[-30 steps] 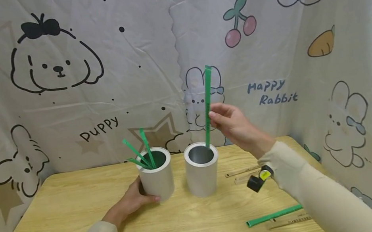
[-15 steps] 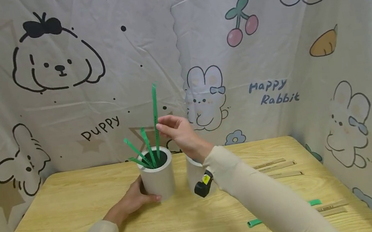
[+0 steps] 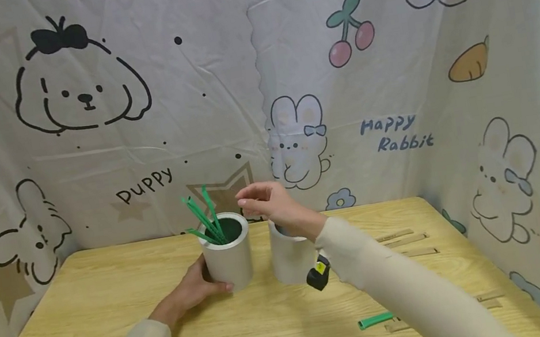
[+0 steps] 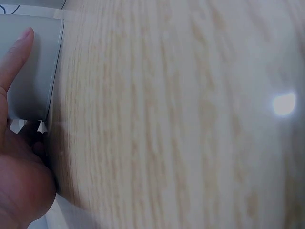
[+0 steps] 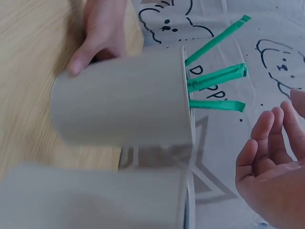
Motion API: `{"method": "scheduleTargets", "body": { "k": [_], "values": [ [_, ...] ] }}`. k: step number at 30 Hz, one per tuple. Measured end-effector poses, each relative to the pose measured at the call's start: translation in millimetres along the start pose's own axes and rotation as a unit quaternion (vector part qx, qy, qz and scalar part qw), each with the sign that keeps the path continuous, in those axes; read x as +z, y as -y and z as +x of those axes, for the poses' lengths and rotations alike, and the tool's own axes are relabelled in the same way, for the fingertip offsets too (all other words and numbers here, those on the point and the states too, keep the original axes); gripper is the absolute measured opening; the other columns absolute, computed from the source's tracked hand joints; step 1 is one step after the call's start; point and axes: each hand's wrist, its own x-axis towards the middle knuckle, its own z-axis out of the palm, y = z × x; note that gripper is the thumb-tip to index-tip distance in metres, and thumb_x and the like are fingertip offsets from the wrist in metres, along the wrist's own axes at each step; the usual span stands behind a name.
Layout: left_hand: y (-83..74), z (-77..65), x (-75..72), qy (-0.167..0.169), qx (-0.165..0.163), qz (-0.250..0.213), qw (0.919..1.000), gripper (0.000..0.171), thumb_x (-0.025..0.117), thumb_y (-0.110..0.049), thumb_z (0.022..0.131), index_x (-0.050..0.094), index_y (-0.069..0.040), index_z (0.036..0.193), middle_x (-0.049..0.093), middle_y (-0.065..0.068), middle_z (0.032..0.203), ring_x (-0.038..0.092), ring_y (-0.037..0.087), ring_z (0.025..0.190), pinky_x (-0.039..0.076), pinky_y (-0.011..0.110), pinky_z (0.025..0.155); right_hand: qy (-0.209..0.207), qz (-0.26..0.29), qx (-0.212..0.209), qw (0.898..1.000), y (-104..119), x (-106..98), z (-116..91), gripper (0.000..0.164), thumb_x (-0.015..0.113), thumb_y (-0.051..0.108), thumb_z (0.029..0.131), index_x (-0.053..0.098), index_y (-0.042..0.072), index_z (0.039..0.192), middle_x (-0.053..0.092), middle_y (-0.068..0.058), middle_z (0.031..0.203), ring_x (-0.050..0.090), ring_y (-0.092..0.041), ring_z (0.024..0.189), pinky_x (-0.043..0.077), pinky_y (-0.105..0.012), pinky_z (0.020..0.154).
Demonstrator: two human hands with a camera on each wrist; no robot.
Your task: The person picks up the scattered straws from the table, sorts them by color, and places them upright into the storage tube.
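Observation:
A white cylindrical cup (image 3: pixel 229 265) stands on the wooden table with several slim green stick packets (image 3: pixel 198 214) leaning out over its left rim. My left hand (image 3: pixel 190 288) holds this cup low at its left side, thumb across the front; the left wrist view shows the thumb along its wall (image 4: pixel 35 71). Above and between the two cups hovers my right hand (image 3: pixel 281 207), fingers loosely bent and nothing in them. The second white cup (image 3: pixel 291 258) stands to the right, its mouth mostly covered by that hand and wrist.
Several thin brown printed stick packets (image 3: pixel 406 240) lie at the table's right rear. Nearer, a green stick packet (image 3: pixel 375 320) lies beside more brown ones, partly under my right sleeve (image 3: pixel 407 282). A patterned curtain (image 3: pixel 215 83) hangs right behind the table (image 3: pixel 109 285).
My right hand carried a green stick packet left from over the right cup to the left cup and let it go; it leans among the others. The hand has drawn slightly right. My left hand kept still.

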Motion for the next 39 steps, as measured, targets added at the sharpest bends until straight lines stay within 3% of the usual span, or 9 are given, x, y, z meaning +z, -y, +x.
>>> {"method": "scheduleTargets", "body": {
  "k": [3,7,10,15,20,26,31,35,39],
  "values": [
    [1.3,1.7,1.2,0.002,0.008,-0.004,1.0000,0.106,0.087,-0.020,0.080,0.018,0.004,0.158,0.036,0.027,0.158,0.038,0.045,0.145,0.029,0.060,0.121,0.018,-0.039,-0.013,0.999,2,-14,-18,0.023,0.063,0.010,0.099,0.068,-0.003,0.118,0.070,-0.002,0.101,0.062,-0.010,0.084,0.054,-0.030,0.084],
    [2.3,1.4,0.4,0.000,0.006,-0.004,1.0000,0.107,0.087,-0.021,0.080,0.018,0.003,0.158,0.035,0.027,0.158,0.037,0.045,0.145,0.028,0.060,0.121,0.044,-0.080,-0.010,0.996,1,-33,-43,0.024,0.062,0.012,0.100,0.068,-0.001,0.118,0.070,-0.016,0.113,0.066,-0.026,0.095,0.055,-0.038,0.088],
    [2.3,-0.1,-1.2,-0.001,-0.004,-0.004,1.0000,0.109,0.087,-0.022,0.080,0.016,0.003,0.158,0.033,0.027,0.160,0.035,0.046,0.147,0.026,0.061,0.122,0.054,-0.097,-0.009,0.994,-5,-47,-59,0.025,0.062,0.012,0.100,0.068,-0.004,0.119,0.068,-0.023,0.120,0.066,-0.030,0.100,0.055,-0.034,0.088],
    [2.4,-0.7,-2.4,-0.003,-0.016,0.004,0.9999,0.109,0.087,-0.022,0.080,0.015,0.003,0.158,0.031,0.027,0.161,0.032,0.046,0.148,0.024,0.061,0.123,0.053,-0.113,-0.006,0.992,-19,-73,-86,0.027,0.063,0.011,0.100,0.066,-0.008,0.118,0.064,-0.030,0.121,0.065,-0.017,0.095,0.055,-0.028,0.088],
    [0.5,-1.4,-1.7,-0.001,-0.013,0.006,0.9999,0.108,0.087,-0.021,0.081,0.016,0.004,0.158,0.031,0.028,0.160,0.033,0.047,0.148,0.025,0.062,0.122,0.065,-0.137,0.005,0.988,-38,-104,-116,0.026,0.063,0.016,0.101,0.068,-0.003,0.117,0.067,-0.021,0.116,0.066,-0.009,0.093,0.056,-0.026,0.088],
    [-2.4,-2.5,-0.2,0.001,-0.020,0.001,0.9998,0.109,0.086,-0.022,0.081,0.015,0.004,0.158,0.030,0.028,0.161,0.031,0.047,0.148,0.024,0.062,0.123,0.104,-0.156,0.037,0.982,-67,-140,-157,0.025,0.062,0.017,0.101,0.069,0.001,0.119,0.069,-0.007,0.109,0.063,-0.009,0.090,0.055,-0.026,0.079],
    [-1.1,-2.0,-1.2,-0.001,-0.026,0.009,0.9996,0.109,0.086,-0.024,0.080,0.015,0.003,0.158,0.029,0.028,0.161,0.030,0.047,0.149,0.023,0.062,0.123,0.115,-0.169,0.053,0.977,-87,-164,-192,0.024,0.063,0.013,0.100,0.069,-0.001,0.118,0.069,-0.014,0.108,0.058,-0.009,0.085,0.050,-0.028,0.072],
    [-0.6,0.0,-0.5,0.000,-0.021,0.017,0.9996,0.110,0.086,-0.026,0.081,0.015,0.004,0.158,0.030,0.028,0.161,0.031,0.047,0.149,0.024,0.062,0.123,0.124,-0.180,0.051,0.974,-107,-185,-215,0.024,0.063,0.011,0.099,0.069,-0.003,0.117,0.068,-0.024,0.116,0.061,-0.009,0.092,0.049,-0.027,0.075],
    [-0.9,0.2,0.2,-0.002,-0.022,0.020,0.9996,0.110,0.086,-0.026,0.081,0.015,0.003,0.158,0.030,0.028,0.161,0.031,0.047,0.149,0.024,0.062,0.123,0.136,-0.170,0.071,0.973,-128,-209,-236,0.024,0.063,0.010,0.099,0.069,-0.003,0.118,0.068,-0.025,0.120,0.063,-0.008,0.100,0.049,-0.025,0.080]
  ]
}}
